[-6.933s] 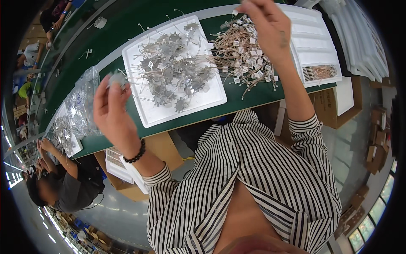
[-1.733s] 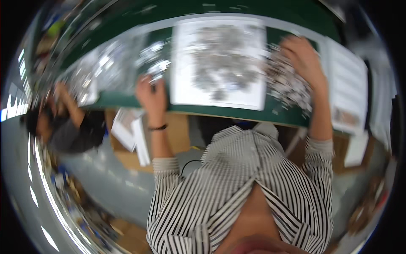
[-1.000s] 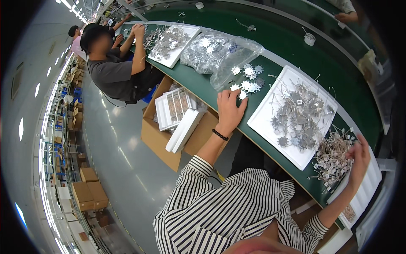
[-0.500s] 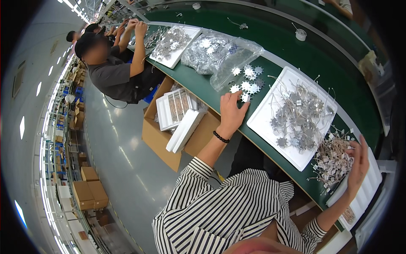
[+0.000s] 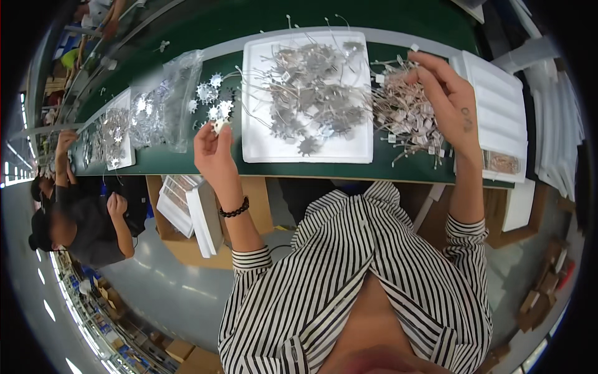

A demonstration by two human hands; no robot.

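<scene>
My left hand (image 5: 215, 153), a beaded bracelet at its wrist, pinches a silver star-shaped metal plate (image 5: 220, 126) between thumb and fingertips. More star-shaped plates (image 5: 208, 93) lie loose on the green bench just beyond it. My right hand (image 5: 445, 93) hovers at a heap of wire leads with small white connectors (image 5: 405, 118); its thumb and index finger are apart, and I see nothing held between them. Between my hands sits a white foam tray (image 5: 261, 153), piled with star-shaped plates that have wires attached (image 5: 317, 87).
Left of the loose plates lies a clear plastic bag (image 5: 165, 103) of metal pieces, then another white tray (image 5: 128, 153). White foam trays (image 5: 498, 100) stand at the right. Below the bench edge is a cardboard box (image 5: 252, 202) with foam trays. A co-worker (image 5: 93, 224) sits at the left.
My view has swung to the right, bringing the tray to the middle. My left hand has picked up a star-shaped plate from the loose group. My right hand has moved over the wire heap.
</scene>
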